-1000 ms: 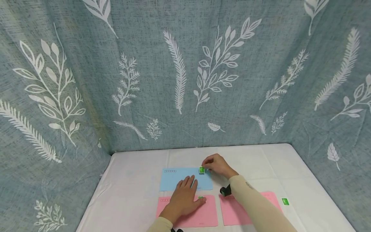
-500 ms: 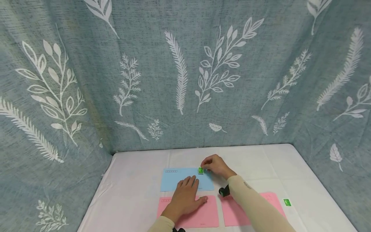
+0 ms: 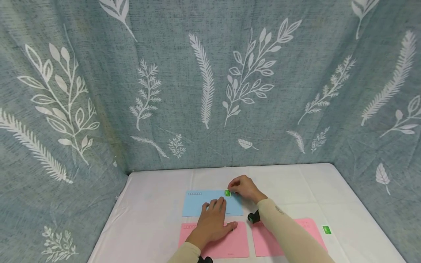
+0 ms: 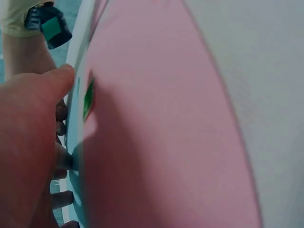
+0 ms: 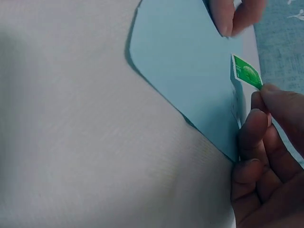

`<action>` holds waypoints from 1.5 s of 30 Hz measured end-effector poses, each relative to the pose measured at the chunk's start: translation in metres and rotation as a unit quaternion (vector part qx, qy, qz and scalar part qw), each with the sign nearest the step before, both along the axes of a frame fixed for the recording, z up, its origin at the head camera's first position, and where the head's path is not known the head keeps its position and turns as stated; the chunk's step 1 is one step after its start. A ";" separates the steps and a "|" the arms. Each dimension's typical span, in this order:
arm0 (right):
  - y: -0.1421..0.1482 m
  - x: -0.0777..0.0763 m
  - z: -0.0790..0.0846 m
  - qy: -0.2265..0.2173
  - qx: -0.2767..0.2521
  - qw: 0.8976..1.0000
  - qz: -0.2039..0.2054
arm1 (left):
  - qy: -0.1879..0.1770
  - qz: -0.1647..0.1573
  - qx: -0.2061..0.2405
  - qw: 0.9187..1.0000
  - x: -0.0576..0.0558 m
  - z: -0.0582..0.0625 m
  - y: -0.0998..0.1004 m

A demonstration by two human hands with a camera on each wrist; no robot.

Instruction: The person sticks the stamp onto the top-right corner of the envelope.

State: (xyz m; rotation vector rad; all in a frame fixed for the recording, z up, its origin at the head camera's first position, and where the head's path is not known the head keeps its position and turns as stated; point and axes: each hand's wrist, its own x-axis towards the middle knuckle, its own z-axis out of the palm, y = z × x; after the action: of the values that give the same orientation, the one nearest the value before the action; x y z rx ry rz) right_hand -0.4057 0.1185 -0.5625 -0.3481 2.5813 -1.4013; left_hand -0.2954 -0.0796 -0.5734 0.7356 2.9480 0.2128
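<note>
In the head view a blue envelope (image 3: 198,205) lies flat on the white table. My right hand (image 3: 246,189) pinches a green stamp (image 3: 227,193) by its right edge, between thumb and index finger, over the envelope's upper right corner. Seen from the right wrist, the stamp (image 5: 247,72) is tilted, and part of it appears raised off the envelope (image 5: 180,61). The fingertips of my left hand (image 3: 212,223) rest on the blue envelope near its lower edge. Below that hand lies a pink envelope (image 3: 227,248) bearing another green stamp (image 4: 89,99), partly covered by my thumb in the head view.
A second pink envelope (image 3: 267,243) lies to the right, partly hidden under my right forearm. Beside it a loose green stamp (image 3: 326,229) lies on the white tablecloth (image 3: 148,215). A leaf-patterned curtain (image 3: 171,91) surrounds the table's back and sides.
The pinched stamp has moved slightly left over the blue envelope's corner. My left fingers have shifted a little and bend slightly more. The head view has turned a touch.
</note>
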 end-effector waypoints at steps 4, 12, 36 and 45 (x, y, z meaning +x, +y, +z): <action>-0.002 0.000 0.000 0.011 0.009 1.000 0.000 | 0.003 -0.002 -0.012 1.000 0.001 0.002 0.000; -0.006 0.002 -0.001 0.032 0.042 0.999 -0.007 | 0.004 -0.006 -0.027 1.000 0.003 0.006 -0.001; -0.010 0.004 -0.001 0.042 0.068 0.997 -0.015 | -0.007 -0.014 -0.028 0.999 -0.004 0.007 -0.001; -0.010 0.003 -0.006 0.054 0.083 0.995 -0.017 | -0.017 -0.009 -0.033 0.999 -0.004 0.015 0.001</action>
State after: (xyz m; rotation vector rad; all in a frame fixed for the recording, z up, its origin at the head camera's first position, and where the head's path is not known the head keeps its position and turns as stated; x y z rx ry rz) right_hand -0.4023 0.1083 -0.5685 -0.3655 2.7810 -1.1983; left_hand -0.2994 -0.0789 -0.5589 0.7413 2.9000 0.1248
